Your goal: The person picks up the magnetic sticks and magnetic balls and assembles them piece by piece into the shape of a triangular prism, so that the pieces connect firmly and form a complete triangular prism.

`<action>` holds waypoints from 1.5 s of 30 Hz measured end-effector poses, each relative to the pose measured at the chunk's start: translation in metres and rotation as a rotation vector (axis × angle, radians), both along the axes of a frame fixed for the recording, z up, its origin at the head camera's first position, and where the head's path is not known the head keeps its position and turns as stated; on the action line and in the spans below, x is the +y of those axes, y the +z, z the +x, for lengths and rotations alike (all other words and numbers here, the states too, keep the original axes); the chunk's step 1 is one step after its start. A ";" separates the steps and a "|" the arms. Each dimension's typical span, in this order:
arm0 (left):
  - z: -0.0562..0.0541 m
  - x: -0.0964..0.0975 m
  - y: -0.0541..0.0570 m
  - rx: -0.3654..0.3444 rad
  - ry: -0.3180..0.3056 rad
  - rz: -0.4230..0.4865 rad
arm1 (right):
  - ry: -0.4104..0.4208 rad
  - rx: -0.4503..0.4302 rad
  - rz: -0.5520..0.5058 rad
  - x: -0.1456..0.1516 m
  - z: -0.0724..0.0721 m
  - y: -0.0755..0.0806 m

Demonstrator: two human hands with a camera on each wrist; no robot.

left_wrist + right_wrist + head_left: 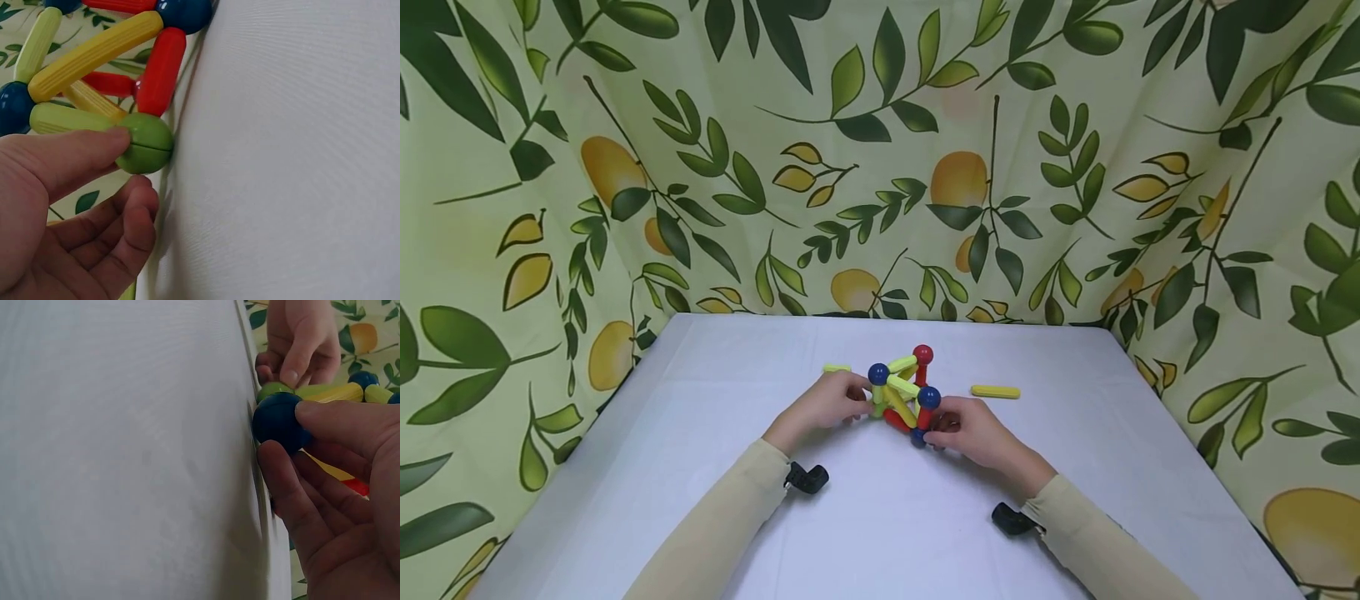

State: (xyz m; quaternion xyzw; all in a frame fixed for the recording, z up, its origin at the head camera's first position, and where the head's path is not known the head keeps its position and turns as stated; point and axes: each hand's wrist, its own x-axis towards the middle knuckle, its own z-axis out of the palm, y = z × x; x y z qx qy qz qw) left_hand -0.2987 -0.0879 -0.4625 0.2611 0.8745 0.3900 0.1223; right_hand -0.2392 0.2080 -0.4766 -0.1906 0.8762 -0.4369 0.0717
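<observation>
A small frame of magnetic rods and balls stands on the table between both hands, with a yellow rod (901,408) slanting across its near side. Blue balls (878,374) and a red ball (922,355) cap its upper corners. My left hand (835,400) pinches the green ball (150,150) at a lower left corner, thumb on its side and the other fingers curled below. On the near right, my right hand (977,429) holds the lower blue ball (278,423) between thumb and fingertip. Red rods (164,72) and light green rods (72,117) join the balls.
A loose yellow rod (996,392) lies right of the frame. Behind the left hand lies a light green rod (837,367). The white-covered table (880,533) ends at the back against a leaf-patterned cloth (880,208).
</observation>
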 end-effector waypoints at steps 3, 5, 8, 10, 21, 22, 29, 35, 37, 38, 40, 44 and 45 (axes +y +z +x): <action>0.000 0.002 -0.002 0.021 0.021 0.009 | 0.011 0.004 0.001 -0.001 0.001 0.000; -0.001 0.004 -0.003 0.032 0.045 0.012 | 0.017 0.007 0.003 -0.002 0.002 0.000; 0.000 0.006 -0.005 0.051 0.080 0.017 | 0.032 0.003 -0.002 -0.005 0.003 0.000; 0.000 0.008 -0.006 0.061 0.096 0.018 | 0.048 -0.001 -0.001 -0.006 0.004 0.000; 0.000 0.013 -0.009 0.091 0.093 0.013 | 0.079 -0.019 0.010 -0.013 0.009 0.004; 0.000 0.014 -0.009 0.089 0.089 0.011 | 0.080 -0.021 0.009 -0.013 0.010 0.004; 0.008 0.014 -0.003 0.071 0.080 -0.009 | 0.044 -0.012 0.031 -0.005 0.006 0.008; 0.034 0.013 0.010 0.020 0.042 -0.056 | -0.150 0.061 0.057 0.020 -0.009 0.016; 0.042 0.016 0.010 -0.010 0.018 -0.058 | -0.188 0.053 0.050 0.027 -0.015 0.015; 0.045 0.018 0.008 -0.022 0.010 -0.057 | -0.185 0.044 0.048 0.029 -0.018 0.014; 0.051 0.024 0.005 -0.039 0.009 -0.056 | -0.171 0.019 0.064 0.029 -0.021 0.011; 0.057 0.032 0.000 -0.020 0.036 -0.059 | -0.115 0.004 0.105 0.024 -0.024 0.004; 0.057 0.033 0.000 -0.012 0.042 -0.058 | -0.113 0.006 0.112 0.022 -0.024 0.004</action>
